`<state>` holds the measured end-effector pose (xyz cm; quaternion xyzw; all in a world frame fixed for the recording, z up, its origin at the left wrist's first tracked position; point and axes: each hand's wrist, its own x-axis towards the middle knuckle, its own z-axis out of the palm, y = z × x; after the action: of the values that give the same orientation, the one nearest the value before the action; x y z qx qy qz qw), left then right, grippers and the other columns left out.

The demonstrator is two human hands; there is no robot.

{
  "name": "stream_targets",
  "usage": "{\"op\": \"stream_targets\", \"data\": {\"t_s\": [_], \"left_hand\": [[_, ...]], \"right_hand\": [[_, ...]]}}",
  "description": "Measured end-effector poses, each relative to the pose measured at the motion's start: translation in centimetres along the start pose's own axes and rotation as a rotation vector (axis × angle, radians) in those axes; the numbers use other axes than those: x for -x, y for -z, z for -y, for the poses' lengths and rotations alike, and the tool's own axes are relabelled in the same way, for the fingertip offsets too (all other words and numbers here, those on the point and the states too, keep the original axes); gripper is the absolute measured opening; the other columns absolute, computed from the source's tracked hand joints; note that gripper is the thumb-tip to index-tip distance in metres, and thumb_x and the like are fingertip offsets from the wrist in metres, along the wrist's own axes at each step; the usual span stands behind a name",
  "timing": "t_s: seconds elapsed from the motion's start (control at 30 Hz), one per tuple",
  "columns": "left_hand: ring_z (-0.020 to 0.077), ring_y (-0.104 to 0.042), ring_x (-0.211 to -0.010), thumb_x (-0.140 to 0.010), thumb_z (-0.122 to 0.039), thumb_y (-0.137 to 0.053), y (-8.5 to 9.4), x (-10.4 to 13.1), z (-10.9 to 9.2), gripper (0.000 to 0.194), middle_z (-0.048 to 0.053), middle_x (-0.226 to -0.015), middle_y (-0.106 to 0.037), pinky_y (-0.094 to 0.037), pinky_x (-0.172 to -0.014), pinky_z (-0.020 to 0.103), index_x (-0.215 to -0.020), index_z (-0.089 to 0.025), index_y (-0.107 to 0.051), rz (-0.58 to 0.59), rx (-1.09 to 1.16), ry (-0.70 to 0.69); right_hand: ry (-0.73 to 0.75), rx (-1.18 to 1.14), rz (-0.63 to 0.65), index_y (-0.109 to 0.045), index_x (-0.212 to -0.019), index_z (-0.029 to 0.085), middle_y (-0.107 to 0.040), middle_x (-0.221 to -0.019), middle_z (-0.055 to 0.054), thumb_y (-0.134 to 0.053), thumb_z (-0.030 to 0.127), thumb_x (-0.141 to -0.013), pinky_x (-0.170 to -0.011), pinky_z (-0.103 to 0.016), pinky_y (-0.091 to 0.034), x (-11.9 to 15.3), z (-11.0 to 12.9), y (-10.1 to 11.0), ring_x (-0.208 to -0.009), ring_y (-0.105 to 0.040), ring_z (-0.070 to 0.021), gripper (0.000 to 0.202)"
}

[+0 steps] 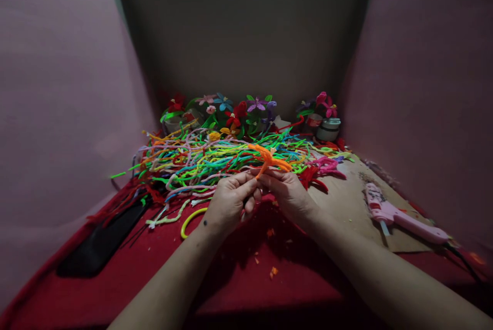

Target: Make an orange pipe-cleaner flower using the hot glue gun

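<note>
An orange pipe-cleaner flower (266, 159) with several petals spread out is held up in the middle of the head view. My left hand (233, 199) pinches it low down, its thumb and forefinger pressed together. From the other side my right hand (288, 194) grips the flower near its base, with fingertips almost meeting those of the left. The fingers hide the lower end of the flower. Just behind both hands lies a wide heap of coloured pipe cleaners (208, 158). A yellow ring-shaped loop (189, 224) shows beside my left wrist, partly covered by it.
Finished pipe-cleaner flowers (256, 105) stand at the back, near a small lidded jar (328, 129). On the right, a pink glue gun (404, 219) rests on a brown board (346, 217). A black flat object (102, 240) lies left on the red cloth (239, 289), among orange scraps.
</note>
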<state>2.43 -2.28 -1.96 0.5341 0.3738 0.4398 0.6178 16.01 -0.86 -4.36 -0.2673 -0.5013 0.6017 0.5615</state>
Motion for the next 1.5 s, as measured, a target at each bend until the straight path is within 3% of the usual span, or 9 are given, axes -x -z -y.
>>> {"op": "stream_targets", "data": {"t_s": [0.1, 0.23, 0.47, 0.6, 0.8, 0.93, 1.07, 1.3, 1.5], "left_hand": [[0.0033, -0.031, -0.024, -0.078, -0.039, -0.056, 0.0, 0.1, -0.1, 0.032, -0.006, -0.032, -0.041, -0.022, -0.028, 0.015, -0.059, -0.013, -0.055, 0.019, -0.011, 0.020], [0.0007, -0.031, -0.027, -0.077, -0.035, -0.059, 0.0, 0.3, -0.1, 0.025, -0.003, -0.047, -0.055, -0.022, -0.029, 0.014, -0.068, -0.012, -0.058, 0.055, 0.070, 0.011], [0.0004, -0.032, -0.029, -0.079, -0.035, -0.056, -0.1, 0.3, 0.1, 0.024, -0.001, -0.055, -0.058, -0.019, -0.031, 0.015, -0.073, -0.012, -0.058, 0.080, 0.064, 0.002], [0.0043, -0.038, -0.033, -0.081, -0.037, -0.049, -0.6, 0.3, 0.3, 0.028, -0.002, -0.051, -0.053, -0.026, -0.035, 0.018, -0.069, -0.013, -0.058, -0.012, -0.271, -0.105], [0.0150, -0.057, -0.069, -0.080, -0.020, -0.050, -0.6, 0.2, 1.4, 0.016, 0.005, -0.077, -0.065, -0.040, -0.065, 0.024, -0.086, -0.017, -0.064, -0.282, -0.899, -0.575], [0.0122, -0.052, -0.060, -0.083, -0.023, -0.047, -0.4, 0.2, 1.3, 0.019, 0.002, -0.069, -0.062, -0.037, -0.060, 0.022, -0.088, -0.018, -0.064, -0.299, -0.846, -0.475], [0.0094, -0.042, -0.052, -0.081, -0.027, -0.049, -0.5, 0.2, 0.9, 0.020, -0.003, -0.056, -0.049, -0.032, -0.051, 0.020, -0.067, -0.018, -0.060, -0.253, -0.620, -0.376], [0.0037, -0.032, -0.036, -0.076, -0.034, -0.056, -0.6, 0.3, 0.0, 0.024, -0.005, -0.048, -0.045, -0.021, -0.037, 0.018, -0.063, -0.015, -0.056, -0.075, -0.225, -0.114], [0.0009, -0.026, -0.031, -0.077, -0.036, -0.058, -0.1, 0.6, -0.7, 0.023, -0.006, -0.044, -0.045, -0.015, -0.034, 0.016, -0.069, -0.014, -0.056, 0.100, 0.041, 0.040]], "right_hand": [[0.043, -0.011, 0.003, -0.069, -0.082, 0.018, -0.061, -0.065, -0.001, -0.066, 0.033, -0.071, -0.057, -0.027, -0.043, -0.2, -0.3, 0.0, -0.057, -0.052, -0.0114, 0.018], [0.063, -0.039, -0.001, -0.068, -0.081, 0.019, -0.062, -0.062, -0.001, -0.066, 0.037, -0.070, -0.053, -0.029, -0.043, -0.1, -0.3, -0.3, -0.055, -0.053, -0.0134, 0.022], [0.040, -0.075, -0.049, -0.068, -0.079, 0.018, -0.062, -0.065, -0.001, -0.069, 0.030, -0.067, -0.054, -0.028, -0.044, 0.6, 0.8, -0.5, -0.054, -0.052, -0.0116, 0.017], [0.004, -0.096, -0.107, -0.068, -0.076, 0.016, -0.061, -0.063, -0.001, -0.069, 0.027, -0.068, -0.050, -0.027, -0.041, 0.6, 0.5, -0.4, -0.051, -0.050, -0.0111, 0.015], [0.106, 0.018, -0.231, -0.068, -0.067, 0.016, -0.056, -0.059, 0.003, -0.071, 0.024, -0.064, -0.054, -0.024, -0.036, 0.8, 0.8, -1.0, -0.053, -0.042, -0.0081, 0.008], [0.120, 0.196, -0.214, -0.069, -0.073, 0.016, -0.053, -0.059, 0.003, -0.066, 0.026, -0.070, -0.052, -0.023, -0.032, 1.1, 1.4, -1.2, -0.054, -0.039, -0.0081, 0.011], [0.095, 0.174, -0.159, -0.068, -0.076, 0.016, -0.052, -0.060, 0.003, -0.064, 0.026, -0.071, -0.050, -0.023, -0.031, 1.1, 1.3, -1.0, -0.054, -0.037, -0.0083, 0.012], [0.058, 0.084, -0.062, -0.068, -0.064, 0.016, -0.050, -0.054, 0.003, -0.066, 0.026, -0.069, -0.052, -0.023, -0.035, 0.7, 1.5, -0.8, -0.050, -0.038, -0.0076, 0.011], [0.001, -0.043, 0.016, -0.069, -0.076, 0.018, -0.058, -0.063, 0.001, -0.070, 0.029, -0.066, -0.059, -0.026, -0.040, 0.4, 1.0, -0.2, -0.057, -0.049, -0.0101, 0.015]]}}
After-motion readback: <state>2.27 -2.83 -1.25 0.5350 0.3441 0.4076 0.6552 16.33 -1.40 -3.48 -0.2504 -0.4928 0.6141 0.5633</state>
